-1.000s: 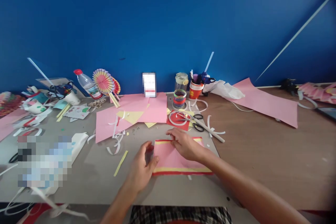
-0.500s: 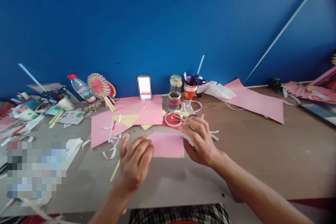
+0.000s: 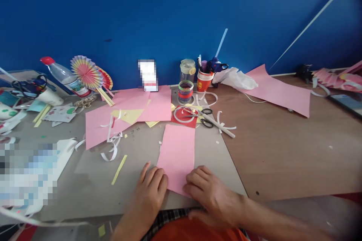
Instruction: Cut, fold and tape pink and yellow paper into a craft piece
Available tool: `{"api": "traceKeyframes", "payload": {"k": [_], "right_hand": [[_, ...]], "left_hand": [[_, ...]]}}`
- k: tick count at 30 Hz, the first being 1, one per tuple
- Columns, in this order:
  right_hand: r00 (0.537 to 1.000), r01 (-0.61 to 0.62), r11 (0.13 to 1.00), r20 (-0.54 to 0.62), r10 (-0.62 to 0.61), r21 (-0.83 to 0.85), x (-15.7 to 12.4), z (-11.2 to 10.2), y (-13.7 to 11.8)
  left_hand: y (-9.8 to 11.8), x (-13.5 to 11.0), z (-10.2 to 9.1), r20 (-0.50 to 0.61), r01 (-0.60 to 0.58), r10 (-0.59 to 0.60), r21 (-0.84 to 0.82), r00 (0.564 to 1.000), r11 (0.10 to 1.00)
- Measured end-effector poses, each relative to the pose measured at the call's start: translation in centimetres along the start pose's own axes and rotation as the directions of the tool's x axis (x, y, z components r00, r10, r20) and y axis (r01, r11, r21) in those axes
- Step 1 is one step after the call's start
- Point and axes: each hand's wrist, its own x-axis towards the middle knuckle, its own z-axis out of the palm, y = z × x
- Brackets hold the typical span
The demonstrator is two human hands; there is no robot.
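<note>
A pink paper rectangle (image 3: 177, 154) lies lengthwise on the grey mat (image 3: 93, 192), its plain side up, reaching from the red card down to the table's near edge. My left hand (image 3: 149, 194) rests flat with fingers stretched out beside the paper's near left corner. My right hand (image 3: 210, 192) lies on the paper's near right corner, fingers curled down and pressing it to the mat.
Scissors (image 3: 206, 116) and a white stick (image 3: 219, 125) lie beyond the paper by a red card (image 3: 185, 118). More pink sheets (image 3: 127, 111), a yellow strip (image 3: 118, 169), a jar (image 3: 186, 91), a pen cup (image 3: 204, 79), a bottle (image 3: 63, 77) and paper fans (image 3: 87, 73) crowd the back. Large pink sheet (image 3: 277, 90) at right.
The pink-and-yellow piece was lifted, turned over and laid down lengthwise with its plain pink side up. Both hands came back to its near end. The view tilted downward.
</note>
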Motion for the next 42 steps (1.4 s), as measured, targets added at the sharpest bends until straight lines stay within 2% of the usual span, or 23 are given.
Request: {"api": "traceKeyframes", "payload": {"k": [2, 4, 8, 12, 14, 18, 22, 25, 30, 33, 36, 39, 42], "right_hand": [[1.000, -0.027, 0.999, 0.008, 0.028, -0.047, 0.2, 0.6, 0.3], [0.999, -0.037, 0.995, 0.005, 0.037, -0.091, 0.6, 0.8, 0.9], [0.999, -0.041, 0.979, -0.012, 0.039, -0.198, 1.9, 0.3, 2.5], [0.995, -0.077, 0.961, 0.037, 0.090, -0.267, 3.1, -0.3, 3.3], [0.992, -0.118, 0.960, 0.017, 0.126, -0.254, 3.1, -0.3, 3.3], [0.977, -0.201, 0.966, -0.109, 0.185, -0.161, 1.9, 0.2, 2.9], [0.964, -0.210, 0.969, -0.193, 0.182, -0.134, 1.0, 0.9, 2.7], [0.964, -0.200, 0.972, -0.202, 0.173, -0.125, 0.8, 1.1, 2.6], [0.983, -0.133, 0.988, -0.137, 0.123, -0.072, 0.8, 0.4, 1.5], [0.989, -0.125, 0.992, -0.079, 0.125, 0.011, 1.4, -1.2, 0.6], [0.990, -0.114, 0.991, -0.072, 0.119, 0.066, 3.3, -4.3, 0.6], [0.973, -0.187, 0.981, -0.126, 0.191, 0.044, 6.9, -8.9, 1.9], [0.947, -0.220, 0.975, -0.240, 0.215, 0.005, 11.3, -14.7, 3.2]], "left_hand": [[0.1, 0.2, -0.1, 0.044, 0.022, -0.021, -0.021, 0.999, 1.000], [0.0, 0.4, -0.1, 0.043, 0.031, -0.029, -0.052, 0.999, 0.998], [-1.0, 1.5, 0.0, 0.015, 0.013, -0.011, -0.178, 1.000, 0.984], [-2.4, 3.2, 0.8, 0.028, -0.002, 0.009, -0.244, 1.000, 0.970], [-2.8, 3.8, 1.4, 0.008, -0.039, 0.043, -0.257, 0.999, 0.966], [-2.8, 3.9, 2.0, -0.063, -0.105, 0.090, -0.286, 0.994, 0.952], [-2.5, 3.4, 1.9, -0.056, -0.094, 0.080, -0.318, 0.995, 0.944], [-2.3, 2.8, 1.8, -0.044, -0.087, 0.077, -0.294, 0.996, 0.952], [-1.6, 1.3, 1.1, -0.056, -0.096, 0.083, -0.275, 0.995, 0.957], [-1.4, 1.4, -0.4, -0.059, -0.059, 0.042, -0.328, 0.997, 0.943], [-2.6, 3.8, -2.8, -0.081, -0.019, -0.008, -0.334, 0.997, 0.942], [-5.6, 8.7, -6.0, -0.044, -0.020, 0.007, -0.291, 0.999, 0.957], [-9.1, 14.9, -10.4, -0.054, 0.007, -0.022, -0.250, 0.998, 0.968]]}}
